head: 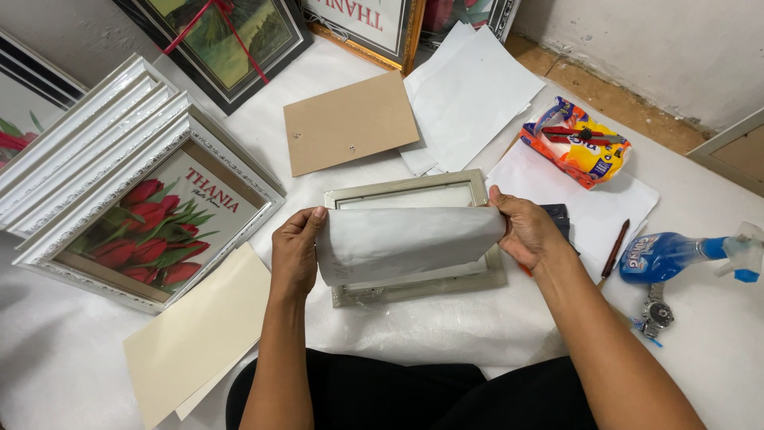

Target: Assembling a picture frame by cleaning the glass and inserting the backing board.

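Frames [119,171] are stacked off to the left, out of the way. Middle spot's taken by a pale frame [414,239] laid flat, and a curled white sheet [406,243] is pinched over it at both ends by left hand [296,251] and right hand [525,231], kept from rolling shut.

A crinkled plastic packet [576,142] — orange, yellow, white and blue — is seen at the upper right, laid on white sheets of paper. A blue spray bottle [676,256] with a printed label [637,253] is laid on its side at the right edge. A framed print [155,231] of red tulips — lettered — is propped at the left.
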